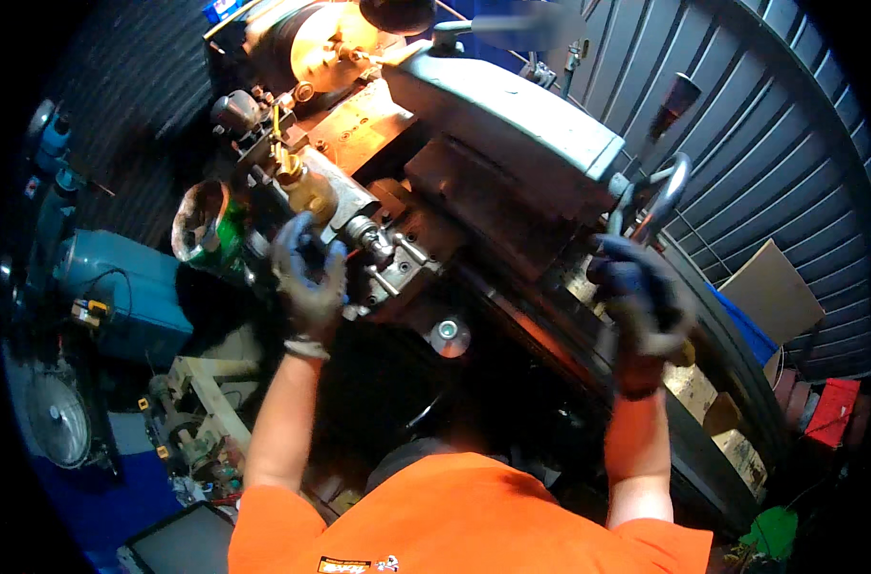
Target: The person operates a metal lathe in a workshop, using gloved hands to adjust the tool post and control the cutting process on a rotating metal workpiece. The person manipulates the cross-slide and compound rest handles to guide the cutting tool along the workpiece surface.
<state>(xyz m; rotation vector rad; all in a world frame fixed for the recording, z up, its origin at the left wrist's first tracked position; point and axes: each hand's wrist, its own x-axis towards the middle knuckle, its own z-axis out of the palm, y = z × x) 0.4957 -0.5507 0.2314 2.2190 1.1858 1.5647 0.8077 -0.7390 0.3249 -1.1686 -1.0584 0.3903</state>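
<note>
One lathe (483,196), assembled, stage only partly readable

Largest first: we note the lathe running diagonally across the view, brightest toward its upper left end. What we take for the tailstock (521,96), a pale-topped casting, sits over the bed. Past its left end a round face (332,48) glows under orange light; we cannot tell whether it is turning. Nearer the person, the slide (344,196) carries a yellowish part (311,194).

Done, as far as we can judge: slide and tailstock are both in place on the machine. Left: we log nothing firm. No fresh cut or finished surface shows clearly enough, so we mark the stage uncertain.

Next in size, the handwheel (682,180) at the tailstock's right end. We find the right hand (646,306) just below it, gloved, curled and blurred; whether it grips anything we cannot tell. Well apart from it, the left hand (306,273) has thumb and fingers parted, with a gap between them.

Smallest: the slide's round metal knob (366,234), just beside the left hand's fingers. Contact there is unclear to us.
</note>
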